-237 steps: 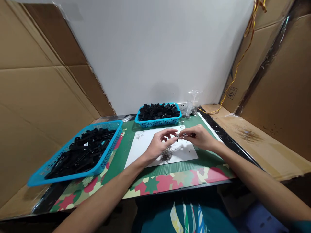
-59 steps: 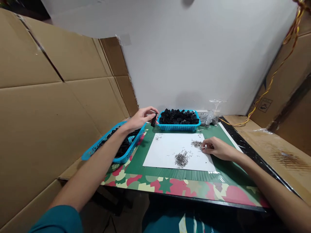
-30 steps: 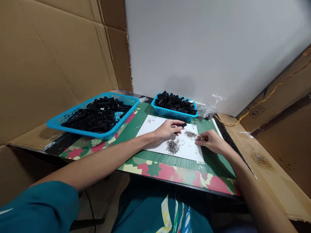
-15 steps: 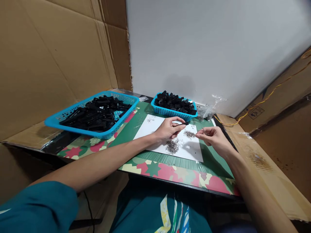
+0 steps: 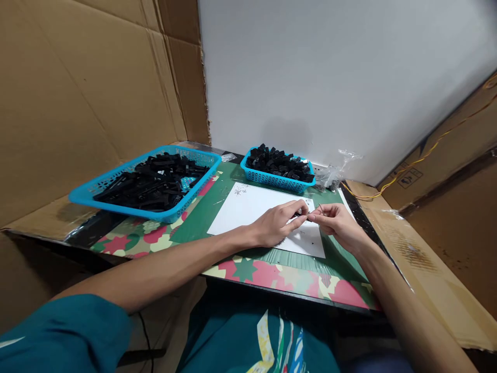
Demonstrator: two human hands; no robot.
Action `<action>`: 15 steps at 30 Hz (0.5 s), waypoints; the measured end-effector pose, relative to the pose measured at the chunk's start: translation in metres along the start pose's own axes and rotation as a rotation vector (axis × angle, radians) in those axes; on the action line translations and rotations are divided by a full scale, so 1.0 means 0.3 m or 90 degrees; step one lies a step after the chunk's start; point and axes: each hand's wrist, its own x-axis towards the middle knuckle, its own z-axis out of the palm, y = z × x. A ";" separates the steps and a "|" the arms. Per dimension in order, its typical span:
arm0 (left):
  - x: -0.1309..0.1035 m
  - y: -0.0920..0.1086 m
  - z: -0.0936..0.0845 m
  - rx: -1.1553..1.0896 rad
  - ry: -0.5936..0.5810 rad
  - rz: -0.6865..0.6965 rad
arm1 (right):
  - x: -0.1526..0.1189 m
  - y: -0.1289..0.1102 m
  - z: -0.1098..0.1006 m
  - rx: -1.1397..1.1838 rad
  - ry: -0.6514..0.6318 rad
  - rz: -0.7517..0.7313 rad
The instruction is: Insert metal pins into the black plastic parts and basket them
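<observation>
Over the sheet of white paper [image 5: 244, 210], my left hand [image 5: 276, 224] is closed on a small black plastic piece [image 5: 298, 213], mostly hidden by the fingers. My right hand [image 5: 337, 220] meets it from the right, thumb and finger pinched at the piece's end. A thin thing shows at the right fingertips, too small to name. Beneath my left hand, the pile of tiny metal pieces is largely covered. A few more tiny metal bits [image 5: 239, 191] lie at the paper's far left corner.
A wide blue basket [image 5: 87, 197] of long black parts stands at the left. Behind the paper is a smaller blue basket [image 5: 277, 181] full of black pieces. Clear plastic bags [image 5: 334, 173] lie beside it. Cardboard walls flank the green table mat [image 5: 194, 228].
My left hand has moved right and slightly down with the black piece, covering the metal piles. My right hand has shifted slightly left, and the fingertips of both hands now come together.
</observation>
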 end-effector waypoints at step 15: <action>0.003 -0.019 0.010 -0.028 0.023 -0.012 | 0.003 0.002 0.018 0.054 -0.003 -0.014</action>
